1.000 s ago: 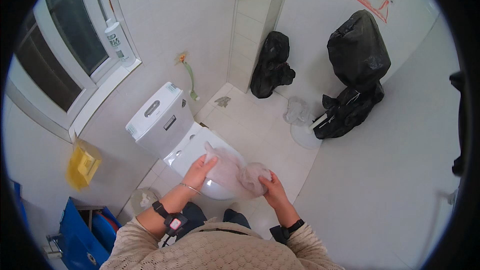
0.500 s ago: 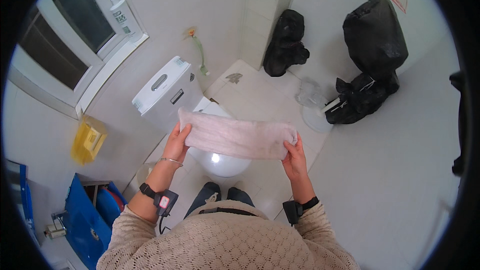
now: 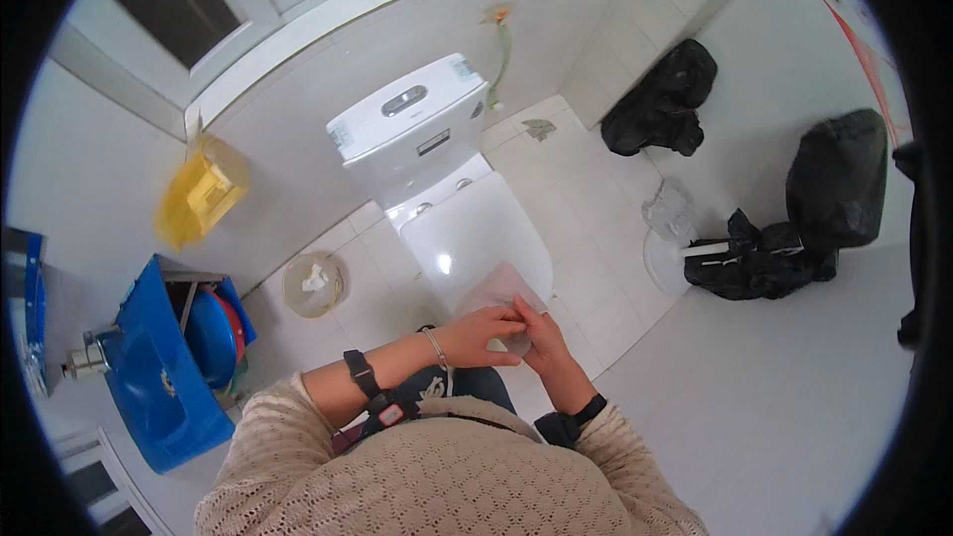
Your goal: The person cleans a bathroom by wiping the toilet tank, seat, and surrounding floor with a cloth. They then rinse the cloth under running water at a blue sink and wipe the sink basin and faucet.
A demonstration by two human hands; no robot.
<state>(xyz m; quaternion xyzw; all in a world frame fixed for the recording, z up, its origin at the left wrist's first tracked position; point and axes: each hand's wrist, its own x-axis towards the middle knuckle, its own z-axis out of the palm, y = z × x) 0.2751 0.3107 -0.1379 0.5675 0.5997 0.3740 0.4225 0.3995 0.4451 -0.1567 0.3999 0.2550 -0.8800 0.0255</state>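
Observation:
The pale pink cloth (image 3: pixel 499 288) is folded up small between my hands, above the front of the white toilet (image 3: pixel 483 238), whose lid is down. My right hand (image 3: pixel 545 339) grips the cloth from the right, fingers partly hidden behind it. Coming across from the left, my left hand (image 3: pixel 479 335) lies over the cloth, its fingertips meeting the right hand. Part of the cloth sticks out beyond the fingers toward the lid; a bit shows between the palms.
Left of the toilet stands a waste bin (image 3: pixel 314 285) with white paper inside. A blue washbasin (image 3: pixel 164 377) is at the left, below a yellow wall holder (image 3: pixel 204 197). Black bags (image 3: pixel 759 258) and a round white base (image 3: pixel 663 258) lie at the right.
The cloth, stretched wide between both hands before, is now gathered into a smaller fold. My hands have come together and nearer my body. The view has shifted, showing more of the toilet.

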